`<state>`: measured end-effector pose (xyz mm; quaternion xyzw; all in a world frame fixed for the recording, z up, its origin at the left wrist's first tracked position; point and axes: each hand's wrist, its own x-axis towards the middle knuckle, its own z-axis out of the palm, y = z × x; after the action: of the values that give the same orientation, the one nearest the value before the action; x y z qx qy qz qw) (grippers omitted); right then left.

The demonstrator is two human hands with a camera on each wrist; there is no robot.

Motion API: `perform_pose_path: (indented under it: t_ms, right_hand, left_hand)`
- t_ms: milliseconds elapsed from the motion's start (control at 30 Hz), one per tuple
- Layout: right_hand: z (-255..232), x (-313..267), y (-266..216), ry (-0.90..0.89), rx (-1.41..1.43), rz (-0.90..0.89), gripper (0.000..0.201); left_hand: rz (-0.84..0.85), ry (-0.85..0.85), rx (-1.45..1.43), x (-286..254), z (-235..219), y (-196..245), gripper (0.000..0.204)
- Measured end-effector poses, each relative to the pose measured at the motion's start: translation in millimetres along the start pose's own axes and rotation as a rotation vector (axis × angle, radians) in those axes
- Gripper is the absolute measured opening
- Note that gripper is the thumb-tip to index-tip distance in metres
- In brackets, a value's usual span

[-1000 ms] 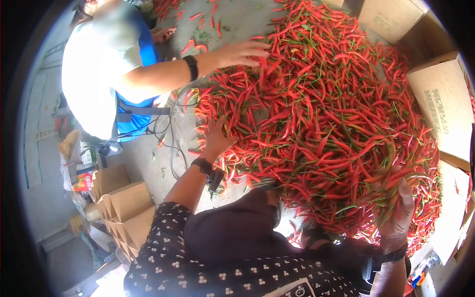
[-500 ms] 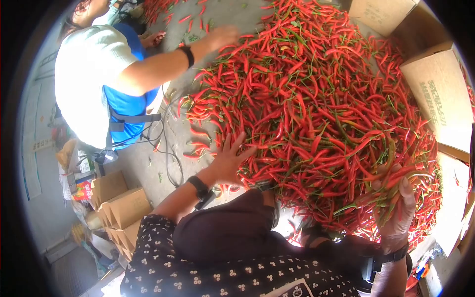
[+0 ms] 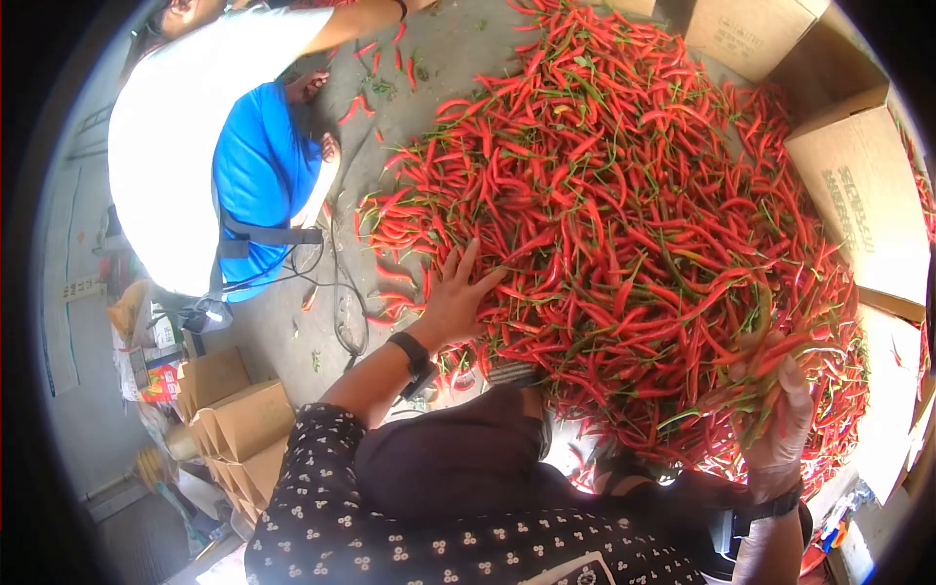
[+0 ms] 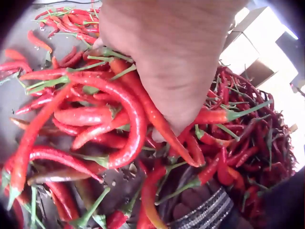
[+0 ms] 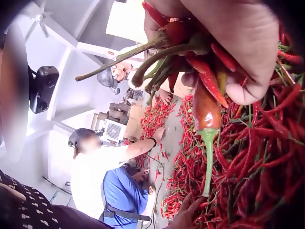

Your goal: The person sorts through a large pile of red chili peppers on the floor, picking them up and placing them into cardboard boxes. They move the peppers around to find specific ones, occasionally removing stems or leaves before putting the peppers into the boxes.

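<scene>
Right hand [image 3: 783, 424]: curled round a bunch of red chillies [image 5: 206, 109], so loose pods hold together. Left hand [image 3: 454, 304]: fingers spread, touching the chilli heap [image 3: 624, 253].

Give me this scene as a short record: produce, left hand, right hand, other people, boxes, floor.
Produce: heap of red chili peppers with green stems
Left hand: fingers spread, on the heap's near left edge
Right hand: holds a bunch of chilies, several stems sticking out
Other people: person in a white top across the floor, arm stretched forward
Boxes: cardboard box right of the heap; stacked cartons at lower left
Floor: grey, some loose chilies beside the heap
</scene>
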<state>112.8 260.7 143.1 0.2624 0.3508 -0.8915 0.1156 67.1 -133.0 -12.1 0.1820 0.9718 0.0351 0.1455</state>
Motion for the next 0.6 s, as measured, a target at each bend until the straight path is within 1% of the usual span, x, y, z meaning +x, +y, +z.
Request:
perform_pose_path:
  t_ms: [33,100,167,233,300,333,400,433,500,533,600]
  right_hand:
    - [0.2,-0.4,1.1,0.017,-0.010,0.011,0.038]
    - [2.6,0.0,1.1,0.035,-0.020,0.019,0.039]
    - [7.0,0.1,1.4,0.059,-0.017,0.044,0.038]
    - [9.4,0.0,0.7,0.038,-0.010,0.054,0.038]
    - [7.8,1.1,1.2,0.009,-0.005,0.063,0.038]
    - [3.2,1.1,2.9,0.035,-0.001,0.060,0.037]
    - [2.1,1.8,3.6,0.055,0.003,0.046,0.036]
    - [4.4,1.5,3.5,0.047,0.017,0.060,0.036]
    - [7.4,1.2,1.5,0.031,0.025,0.066,0.036]
    - [8.0,0.3,0.4,0.032,0.014,0.054,0.035]
    - [10.6,-1.4,-1.4,0.035,0.005,0.041,0.034]
  left_hand:
    - [-0.001,0.004,0.000,-0.4,0.2,-1.7,0.081]
    - [0.053,-0.120,-0.037,-0.3,0.8,-5.8,0.078]
    - [0.053,-0.133,-0.040,0.8,0.3,-6.2,0.076]
    - [0.045,-0.145,-0.046,1.0,-0.1,-5.9,0.074]
    - [0.077,-0.042,-0.009,1.7,0.5,-6.9,0.070]
    - [0.077,-0.037,-0.004,2.0,2.5,-9.4,0.070]
    - [0.122,-0.008,-0.088,5.0,5.6,-14.8,0.064]
    - [0.122,-0.002,-0.086,5.4,6.8,-18.6,0.064]
    - [0.135,0.014,-0.243,9.6,2.9,-22.4,0.059]
    - [0.136,0.022,-0.241,11.6,0.8,-23.7,0.059]
    - [0.219,0.096,-0.324,13.7,-11.0,-22.0,0.051]
